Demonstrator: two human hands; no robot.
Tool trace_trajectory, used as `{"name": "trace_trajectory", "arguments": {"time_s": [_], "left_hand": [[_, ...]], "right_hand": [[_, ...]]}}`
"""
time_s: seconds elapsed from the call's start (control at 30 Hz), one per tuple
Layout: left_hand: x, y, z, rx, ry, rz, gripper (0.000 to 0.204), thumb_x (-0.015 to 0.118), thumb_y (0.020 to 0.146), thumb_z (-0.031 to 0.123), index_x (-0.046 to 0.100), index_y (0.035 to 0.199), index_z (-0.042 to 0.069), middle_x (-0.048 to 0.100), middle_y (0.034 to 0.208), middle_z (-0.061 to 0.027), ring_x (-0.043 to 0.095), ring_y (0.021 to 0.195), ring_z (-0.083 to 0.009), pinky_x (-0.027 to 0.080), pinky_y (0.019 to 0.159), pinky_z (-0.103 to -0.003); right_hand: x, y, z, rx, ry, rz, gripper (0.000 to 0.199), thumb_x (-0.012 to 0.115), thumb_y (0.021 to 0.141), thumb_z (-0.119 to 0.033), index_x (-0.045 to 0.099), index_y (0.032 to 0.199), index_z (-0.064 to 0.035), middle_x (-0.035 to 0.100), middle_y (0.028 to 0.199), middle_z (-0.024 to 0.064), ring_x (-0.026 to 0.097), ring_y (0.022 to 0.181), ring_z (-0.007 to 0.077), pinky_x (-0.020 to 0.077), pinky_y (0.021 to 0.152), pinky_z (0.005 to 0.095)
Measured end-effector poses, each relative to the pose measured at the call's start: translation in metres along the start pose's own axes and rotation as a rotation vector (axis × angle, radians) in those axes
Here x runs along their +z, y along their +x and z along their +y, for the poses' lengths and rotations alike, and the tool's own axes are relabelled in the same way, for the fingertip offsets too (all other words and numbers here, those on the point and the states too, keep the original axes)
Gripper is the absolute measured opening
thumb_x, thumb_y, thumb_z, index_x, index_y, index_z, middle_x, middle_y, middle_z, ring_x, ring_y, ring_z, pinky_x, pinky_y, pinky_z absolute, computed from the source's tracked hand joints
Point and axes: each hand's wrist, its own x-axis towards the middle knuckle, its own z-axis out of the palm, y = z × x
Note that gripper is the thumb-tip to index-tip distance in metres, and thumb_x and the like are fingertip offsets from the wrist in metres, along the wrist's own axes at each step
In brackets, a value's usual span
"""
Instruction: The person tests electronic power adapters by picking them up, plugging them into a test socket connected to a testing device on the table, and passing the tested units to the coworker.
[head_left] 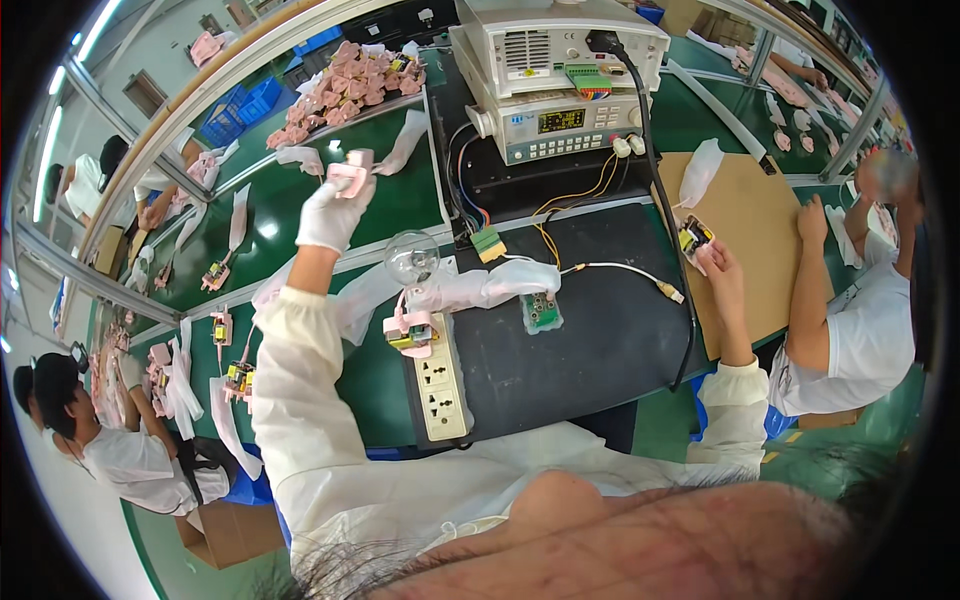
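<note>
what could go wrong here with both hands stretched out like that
1. The gloved left hand holds a pink part up over the green belt; a slip would likely drop it among the white bags there.
2. The bare right hand holds a small circuit board at the edge of the cardboard sheet, close to the black cable; it may snag.
3. The glass bulb stands between both arms and could be knocked.

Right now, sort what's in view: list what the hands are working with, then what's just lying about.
In hand:
left hand, gloved, holding up a pink adapter shell
right hand holding a small circuit board

Lying about:
power strip with a pink adapter and clear bulb
bench power supply
pile of pink shells
</note>
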Motion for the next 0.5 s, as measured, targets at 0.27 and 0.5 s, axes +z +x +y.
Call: {"name": "trace_trajectory", "arguments": {"time_s": [0.27, 0.5], "left_hand": [[0.133, -0.173, 0.060, 0.418, 0.646, 0.009, 0.058, 0.053, 0.084, 0.021, 0.030, 0.132, -0.002, 0.033, 0.134, -0.0225, 0.031, 0.125, -0.0427, 0.032, 0.102, -0.053], [0.196, -0.235, 0.053, 0.417, 0.539, -0.157, 0.060, 0.053, 0.083, 0.028, 0.028, 0.126, -0.005, 0.038, 0.102, -0.0113, 0.037, 0.086, -0.0252, 0.041, 0.071, -0.036]], "right_hand": [[0.029, -0.078, -0.056, -0.588, -0.272, 0.298, 0.034, 0.058, 0.086, -0.008, 0.050, 0.116, 0.0025, 0.057, 0.105, 0.0149, 0.055, 0.098, 0.0204, 0.0459, 0.081, 0.0299], [0.148, -0.176, -0.106, -0.622, -0.064, -0.671, 0.061, 0.076, 0.070, -0.021, 0.048, 0.121, -0.0006, 0.053, 0.115, 0.0155, 0.054, 0.101, 0.0242, 0.0425, 0.088, 0.0354]]}}
